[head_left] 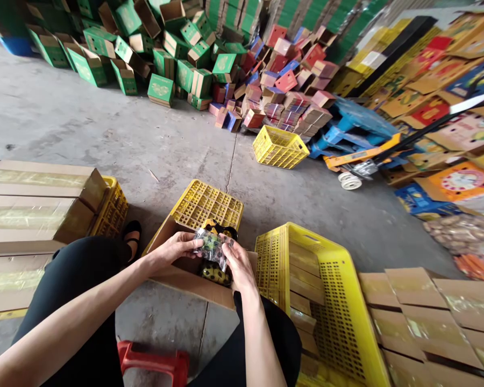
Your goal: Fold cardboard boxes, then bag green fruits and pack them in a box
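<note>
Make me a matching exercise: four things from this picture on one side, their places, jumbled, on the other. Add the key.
Things
1. clear plastic packet
2. red stool
3. pallet jack
4. open cardboard box

Places
A. beside the blue pallets
B. in front of the person, with black-and-yellow things inside
C. between the left hand and right hand
D. at the bottom edge of the picture, between the person's legs

Pairs: 1-C, 2-D, 3-A, 4-B
</note>
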Action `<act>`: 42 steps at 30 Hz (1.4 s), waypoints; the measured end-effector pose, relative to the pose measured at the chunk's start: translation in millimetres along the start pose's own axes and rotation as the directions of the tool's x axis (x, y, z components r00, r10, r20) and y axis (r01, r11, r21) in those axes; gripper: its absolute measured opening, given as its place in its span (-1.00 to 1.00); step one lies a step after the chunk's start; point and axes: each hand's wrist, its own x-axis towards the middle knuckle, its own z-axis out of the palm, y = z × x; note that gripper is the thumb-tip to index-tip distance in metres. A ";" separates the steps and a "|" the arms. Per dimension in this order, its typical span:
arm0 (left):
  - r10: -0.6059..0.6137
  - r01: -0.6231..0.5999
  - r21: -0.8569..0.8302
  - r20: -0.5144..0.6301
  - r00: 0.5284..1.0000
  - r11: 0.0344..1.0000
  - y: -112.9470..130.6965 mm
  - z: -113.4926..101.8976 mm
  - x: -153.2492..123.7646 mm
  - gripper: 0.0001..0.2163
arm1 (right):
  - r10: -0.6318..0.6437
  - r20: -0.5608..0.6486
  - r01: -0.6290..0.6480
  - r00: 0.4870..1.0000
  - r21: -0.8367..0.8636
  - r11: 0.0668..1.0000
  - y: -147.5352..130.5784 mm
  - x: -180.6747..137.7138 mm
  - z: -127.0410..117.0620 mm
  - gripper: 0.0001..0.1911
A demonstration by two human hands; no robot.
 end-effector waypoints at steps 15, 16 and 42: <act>-0.055 0.039 -0.116 -0.133 0.990 0.992 1.1 -2.3 3.7 -0.56 | -0.118 -0.044 0.122 0.992 0.092 0.988 -2.1 -0.6 -2.1 -0.49; -0.057 0.040 -0.121 -0.146 0.988 0.992 2.0 -2.3 3.2 -0.56 | -0.135 -0.024 0.136 0.991 0.046 0.990 -3.9 -1.4 -1.8 -0.51; -0.171 0.197 0.139 -0.177 0.969 0.971 4.5 3.7 4.4 -0.27 | -0.100 -0.217 0.119 0.971 0.075 0.990 -5.9 -2.1 4.0 -0.62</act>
